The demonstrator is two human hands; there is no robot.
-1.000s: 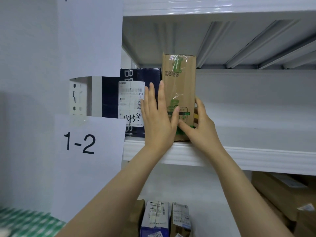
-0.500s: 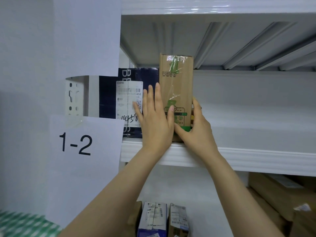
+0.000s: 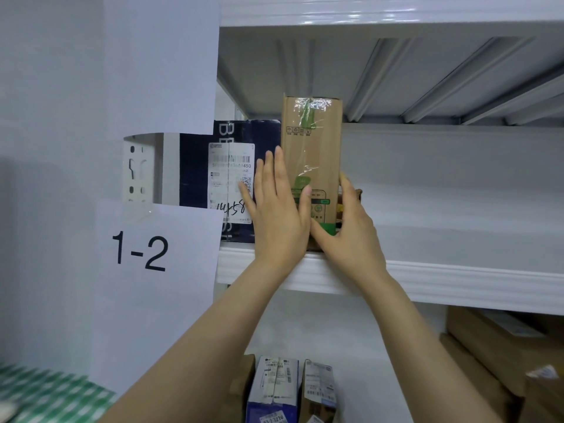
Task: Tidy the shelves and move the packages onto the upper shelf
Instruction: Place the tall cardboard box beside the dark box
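**Both hands flat on the tall carton, upright on the upper shelf**

Our two bare forearms rise from the bottom of the view. Under them, on the lower shelf, a blue and white box (image 3: 274, 389) and a brown labelled box (image 3: 319, 387) stand side by side, with larger cardboard boxes (image 3: 488, 349) off to our right. Low at our left we see a green checked cloth (image 3: 36, 395), and above it a paper sign (image 3: 152, 288) reading 1-2.

Our left hand (image 3: 276, 221) has its fingers straight and close together. It lies flat against the left front edge of the tall brown carton (image 3: 311, 141) and grips nothing. Our right hand (image 3: 354, 230) is spread wide, the thumb across the carton's lower front over the green print. Its fingers lie nearly straight along the carton's right side, pressing rather than clasping.

The carton stands upright at the front edge of the upper shelf (image 3: 457, 285). Its left side is against a dark blue box (image 3: 262, 135), which is shorter than the carton. Our left fingertips overlap that box's white label (image 3: 230, 178).

Beyond the carton the upper shelf runs back to a pale rear wall under the ribbed underside of the shelf above (image 3: 396, 65)
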